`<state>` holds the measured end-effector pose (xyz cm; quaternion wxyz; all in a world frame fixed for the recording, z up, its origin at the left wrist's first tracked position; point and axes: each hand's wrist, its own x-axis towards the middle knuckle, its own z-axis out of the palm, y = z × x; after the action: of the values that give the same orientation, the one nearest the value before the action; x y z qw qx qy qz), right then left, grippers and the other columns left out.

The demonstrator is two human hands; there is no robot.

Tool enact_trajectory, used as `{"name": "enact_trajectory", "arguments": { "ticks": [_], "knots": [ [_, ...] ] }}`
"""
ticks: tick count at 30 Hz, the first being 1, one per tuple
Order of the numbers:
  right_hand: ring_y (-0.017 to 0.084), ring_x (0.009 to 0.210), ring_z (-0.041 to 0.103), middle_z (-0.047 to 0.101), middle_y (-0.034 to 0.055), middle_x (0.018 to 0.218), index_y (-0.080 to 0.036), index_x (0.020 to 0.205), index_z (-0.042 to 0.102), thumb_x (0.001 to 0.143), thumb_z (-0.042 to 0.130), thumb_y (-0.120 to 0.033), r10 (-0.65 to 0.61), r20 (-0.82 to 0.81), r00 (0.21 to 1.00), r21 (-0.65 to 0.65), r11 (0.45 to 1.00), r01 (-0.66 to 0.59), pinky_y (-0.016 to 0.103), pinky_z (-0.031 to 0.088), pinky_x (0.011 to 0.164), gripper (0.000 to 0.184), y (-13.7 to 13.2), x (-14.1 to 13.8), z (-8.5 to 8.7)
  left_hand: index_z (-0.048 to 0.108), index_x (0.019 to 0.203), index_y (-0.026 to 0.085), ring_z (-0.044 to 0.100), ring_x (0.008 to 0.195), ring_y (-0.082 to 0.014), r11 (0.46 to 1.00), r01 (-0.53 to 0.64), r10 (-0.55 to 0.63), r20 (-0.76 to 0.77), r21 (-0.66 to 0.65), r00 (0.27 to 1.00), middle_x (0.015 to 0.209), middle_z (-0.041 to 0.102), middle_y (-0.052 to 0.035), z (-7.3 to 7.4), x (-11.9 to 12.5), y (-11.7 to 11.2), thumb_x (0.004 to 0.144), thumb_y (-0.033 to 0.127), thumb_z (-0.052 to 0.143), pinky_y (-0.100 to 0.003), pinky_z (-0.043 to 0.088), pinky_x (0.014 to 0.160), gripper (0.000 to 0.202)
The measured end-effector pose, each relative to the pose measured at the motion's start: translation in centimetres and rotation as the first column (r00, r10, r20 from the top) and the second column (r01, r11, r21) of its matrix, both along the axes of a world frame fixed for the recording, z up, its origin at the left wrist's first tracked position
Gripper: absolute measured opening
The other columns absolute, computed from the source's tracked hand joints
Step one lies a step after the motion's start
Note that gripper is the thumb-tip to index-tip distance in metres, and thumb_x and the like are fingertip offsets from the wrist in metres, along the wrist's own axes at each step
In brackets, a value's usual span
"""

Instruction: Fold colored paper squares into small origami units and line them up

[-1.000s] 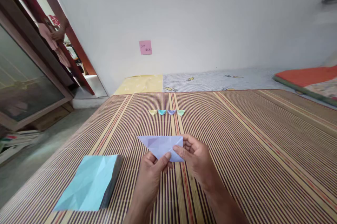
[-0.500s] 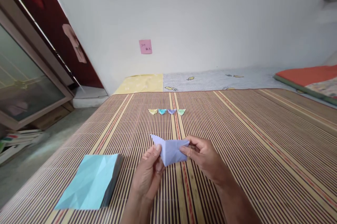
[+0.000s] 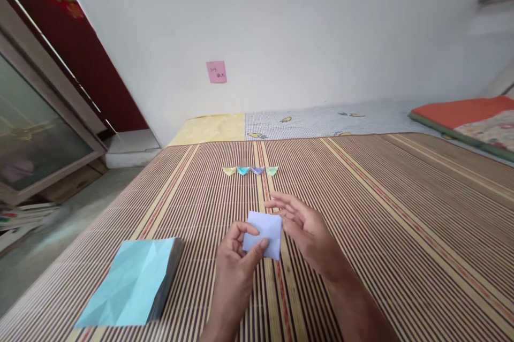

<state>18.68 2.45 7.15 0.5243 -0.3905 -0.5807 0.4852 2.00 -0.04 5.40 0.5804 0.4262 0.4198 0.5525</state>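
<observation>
A small lavender square of folded paper (image 3: 270, 227) is pinched by my left hand (image 3: 240, 259), the thumb across its front face. My right hand (image 3: 303, 229) is beside its right edge, fingers stretched and apart; whether the thumb touches the paper I cannot tell. Beyond the hands, several small folded paper pieces stand in a row: a yellow one (image 3: 229, 171), a turquoise one (image 3: 243, 171), a purple one (image 3: 257, 171) and a pale green one (image 3: 272, 171). To the left lies a thick stack of creased paper (image 3: 130, 278), its top sheet light blue.
A striped woven mat (image 3: 361, 213) covers the surface under my hands. Patterned cloth (image 3: 309, 120) runs along the wall behind it, and an orange folded cloth (image 3: 461, 114) lies at the far right. A pink note (image 3: 217, 71) is stuck on the wall.
The lavender paper has gone from a partly opened shape with a raised point to a flat, compact square. My right hand has released its pinch and spread its fingers. The view has shifted slightly.
</observation>
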Motion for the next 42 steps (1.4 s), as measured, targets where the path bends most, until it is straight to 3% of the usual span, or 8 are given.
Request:
{"name": "enact_trajectory", "arguments": {
  "ticks": [7,13,18,26,30,33,35,42],
  "knots": [
    [0.017,0.076,0.063,0.065,0.0014,0.081,-0.018,0.098,0.07,0.094,0.066,-0.035,0.138,0.032,0.99,-0.077,0.988,-0.135,0.028,0.052,0.069,0.019,-0.2,-1.1,-0.3,0.052,0.12,0.025,0.069,0.076,-0.0172,0.969,-0.224,0.23,-0.047,0.106,0.972,0.09,0.075,-0.0015,0.6,0.2,-0.4,0.082,0.036,0.079,-0.03,0.056,0.074,0.048],
    [0.012,0.062,0.049,0.054,-0.0026,0.071,-0.018,0.081,0.061,0.096,0.058,-0.031,0.063,0.159,0.985,-0.009,0.998,-0.062,0.024,0.039,0.056,0.02,-0.6,-0.9,0.3,0.076,0.098,0.016,0.063,0.065,-0.0131,0.99,0.138,-0.14,-0.081,-0.039,0.987,0.077,0.074,-0.0045,0.0,-0.8,0.7,0.082,0.034,0.078,-0.02,0.045,0.056,0.024],
    [0.011,0.061,0.041,0.042,-0.0049,0.068,-0.02,0.067,0.048,0.088,0.064,-0.021,-0.032,0.3,0.953,0.079,0.997,0.009,0.024,0.032,0.054,0.027,-0.7,-1.0,0.5,0.081,0.085,0.015,0.049,0.055,-0.0082,0.988,0.132,-0.133,-0.011,-0.077,0.991,0.07,0.068,-0.0026,-0.8,-0.5,0.8,0.077,0.034,0.083,-0.018,0.043,0.05,0.02],
    [0.014,0.066,0.045,0.045,-0.0022,0.073,-0.019,0.068,0.052,0.097,0.055,-0.029,0.004,0.296,0.955,0.104,0.994,-0.036,0.027,0.035,0.059,0.031,-0.5,-0.9,0.3,0.081,0.087,0.015,0.059,0.069,-0.0151,0.974,0.2,-0.197,0.033,-0.106,0.98,0.078,0.07,-0.0066,-0.2,-0.7,0.5,0.08,0.037,0.08,-0.025,0.054,0.06,0.023],
    [0.013,0.066,0.047,0.048,-0.0024,0.072,-0.019,0.07,0.055,0.097,0.057,-0.031,0.045,0.244,0.969,0.091,0.993,-0.069,0.026,0.038,0.06,0.03,-0.7,-1.0,0.5,0.076,0.07,0.015,0.041,0.052,-0.0072,0.991,0.111,-0.112,-0.006,-0.069,0.994,0.057,0.055,0.0022,-0.3,-0.4,0.5,0.075,0.037,0.084,-0.018,0.037,0.048,0.024],
    [0.016,0.077,0.059,0.063,-0.0002,0.085,-0.021,0.098,0.066,0.093,0.066,-0.033,0.032,0.184,0.982,0.052,0.998,-0.042,0.026,0.047,0.068,0.014,-0.6,-1.0,0.5,0.078,0.076,0.016,0.038,0.053,-0.0066,0.998,0.017,-0.017,-0.006,-0.057,1.0,0.058,0.054,0.0032,-0.4,-0.2,0.4,0.076,0.038,0.084,-0.018,0.033,0.049,0.023],
    [0.019,0.086,0.065,0.069,0.0026,0.095,-0.021,0.111,0.067,0.09,0.069,-0.031,-0.016,0.175,0.985,0.047,0.999,0.008,0.029,0.051,0.075,0.023,-0.6,-1.0,0.5,0.078,0.078,0.015,0.042,0.055,-0.0078,0.998,-0.045,0.044,-0.011,-0.046,0.999,0.061,0.058,0.0019,-0.5,-0.2,0.4,0.076,0.039,0.084,-0.019,0.035,0.051,0.024],
    [0.017,0.077,0.063,0.068,0.0019,0.084,-0.021,0.101,0.074,0.101,0.051,-0.026,-0.021,0.243,0.97,0.167,0.986,-0.021,0.029,0.047,0.069,0.024,-0.9,-1.2,1.0,0.077,0.077,0.017,0.047,0.058,-0.0095,0.995,-0.093,0.097,0.077,-0.046,0.992,0.066,0.063,0.0013,-0.7,-0.4,0.5,0.075,0.033,0.085,-0.021,0.041,0.056,0.019]
  ]
}}
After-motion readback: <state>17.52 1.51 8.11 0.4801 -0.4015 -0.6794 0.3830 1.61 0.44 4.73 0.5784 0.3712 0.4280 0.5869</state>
